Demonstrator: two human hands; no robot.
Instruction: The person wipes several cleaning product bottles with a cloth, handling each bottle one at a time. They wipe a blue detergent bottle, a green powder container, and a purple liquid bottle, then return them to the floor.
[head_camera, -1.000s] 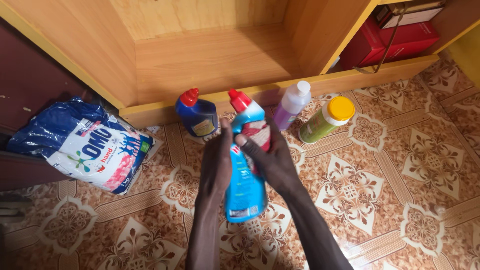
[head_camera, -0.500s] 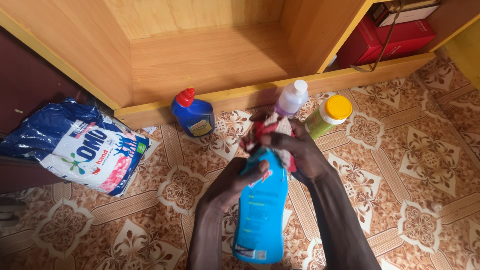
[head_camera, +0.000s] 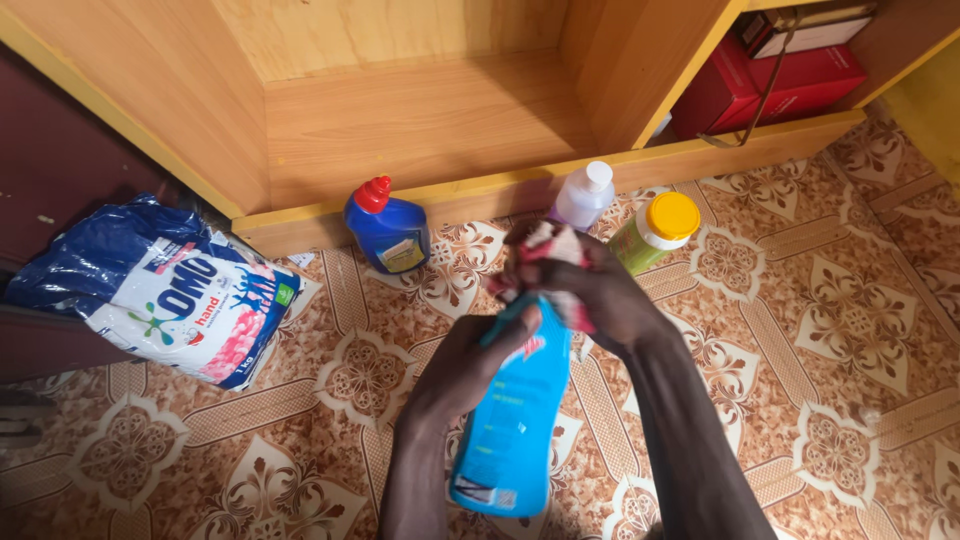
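Head view: the left hand grips a light-blue bottle around its upper body, fingers wrapped on it, holding it tilted above the tiled floor. The right hand is closed on a red-and-white cloth, pressing it over the bottle's top, so the cap is hidden. Just beyond the right hand stand a lilac bottle with a white cap and a green bottle with a yellow lid, side by side. Beyond the left hand stands a dark-blue bottle with a red cap, against the wooden shelf. Well to the left of the left hand lies a blue-and-white detergent bag. Red boxes sit far beyond the right hand.
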